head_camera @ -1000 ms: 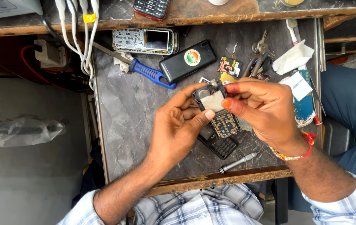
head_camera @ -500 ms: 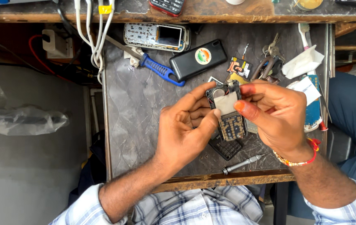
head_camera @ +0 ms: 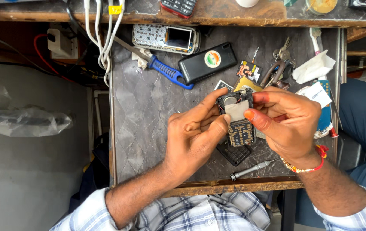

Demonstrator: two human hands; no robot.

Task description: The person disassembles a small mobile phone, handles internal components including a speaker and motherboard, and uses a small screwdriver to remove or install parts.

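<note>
1. Grey stone-patterned worktop, edged in worn wood, serves as a cluttered repair bench under the head camera.
2. Above its middle, a stripped phone board is held in the air between both hands: dark frame, round part at the top, pale patch in the middle, bare keypad contacts below.
3. It looks light, thin and stiff, but fragile. Thin wires near the top could tear, and the contacts are better left untouched.
4. Best taken by the side edges of the frame, not by the face.
5. The left hand pinches the board's left edge, thumb and forefinger closed on it, other fingers curled beneath.
6. The right hand grips the right edge, thumb pressed on the pale patch, fingers wrapped behind.
7. Directly below lies a dark keypad grille, with a metal screwdriver bit near it.
8. Farther off are a black phone, a blue-handled tool, an opened handset, keys and white cables.
</note>
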